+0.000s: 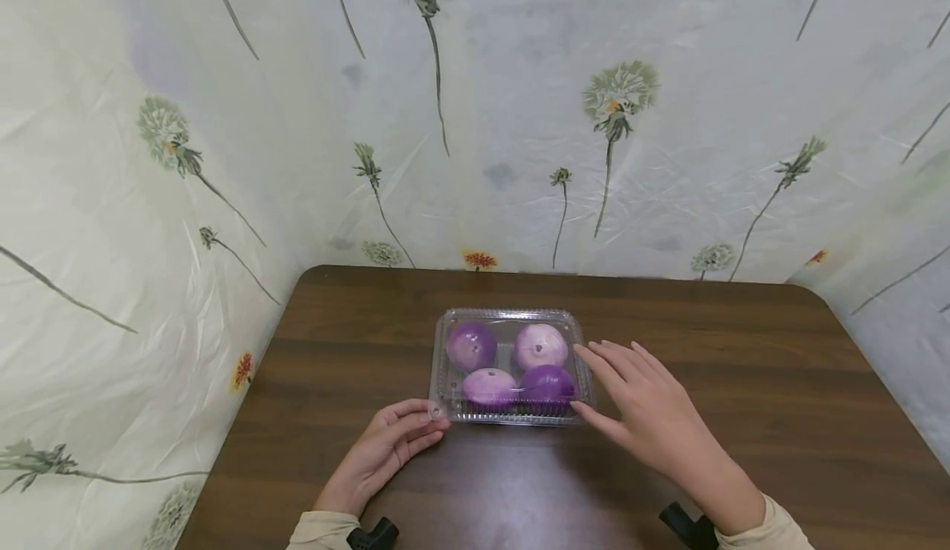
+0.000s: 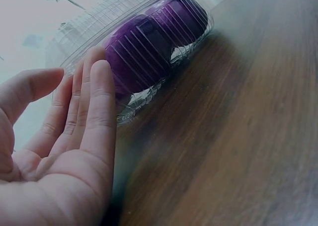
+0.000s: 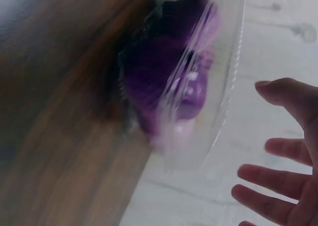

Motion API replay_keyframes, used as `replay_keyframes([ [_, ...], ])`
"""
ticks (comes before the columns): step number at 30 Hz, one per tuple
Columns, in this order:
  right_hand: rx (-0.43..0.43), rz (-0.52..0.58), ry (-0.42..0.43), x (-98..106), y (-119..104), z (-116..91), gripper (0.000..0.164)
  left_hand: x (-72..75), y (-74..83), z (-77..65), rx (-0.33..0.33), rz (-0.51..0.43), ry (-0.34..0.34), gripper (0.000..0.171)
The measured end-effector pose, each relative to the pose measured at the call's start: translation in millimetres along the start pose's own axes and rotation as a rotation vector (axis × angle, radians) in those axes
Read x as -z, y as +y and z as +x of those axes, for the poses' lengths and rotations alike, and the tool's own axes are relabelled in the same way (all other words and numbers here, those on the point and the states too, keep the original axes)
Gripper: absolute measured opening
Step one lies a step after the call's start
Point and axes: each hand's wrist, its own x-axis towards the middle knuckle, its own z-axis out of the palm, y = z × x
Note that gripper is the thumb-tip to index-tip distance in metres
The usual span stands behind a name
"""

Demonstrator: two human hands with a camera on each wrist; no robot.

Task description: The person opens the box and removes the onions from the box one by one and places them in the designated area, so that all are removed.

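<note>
A clear plastic clamshell box (image 1: pixel 507 420) stands on the table, its lid over several purple onions, two darker and two paler. At its front left corner is my left hand (image 1: pixel 389 449), with the fingertips touching the box. The left wrist view shows these fingers fairly straight and the thumb apart from them. My right hand (image 1: pixel 646 406) is at the box's right side, fingers spread and extended, the palm toward the box. In the right wrist view a gap shows between the right fingers and the lid's rim; the onions (image 3: pixel 169 82) look blurred there.
The box rests on a dark brown wooden table (image 1: pixel 742 369) with rounded far corners. Behind and beside it hangs a pale sheet (image 1: pixel 512 121) printed with dandelions. Black camera mounts (image 1: pixel 373 533) sit at both wrists, by the light sleeves.
</note>
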Motion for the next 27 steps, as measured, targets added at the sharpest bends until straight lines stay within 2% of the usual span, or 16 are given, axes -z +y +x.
replay_keyframes([
  [4,0.092,0.003,0.033,-2,-11,16,0.058,-0.1,-0.1,0.2,0.0,-0.002,0.007,0.02],
  [11,0.245,-0.037,0.07,-10,-38,45,0.052,-0.6,-0.1,0.4,0.002,-0.004,0.012,0.021],
  [18,0.314,-0.066,0.018,-17,-74,71,0.054,2.1,-0.5,0.1,-0.013,0.003,-0.022,0.021],
  [27,0.353,-0.079,-0.083,-39,-107,93,0.053,3.2,-0.9,0.0,-0.008,0.041,0.007,0.017],
])
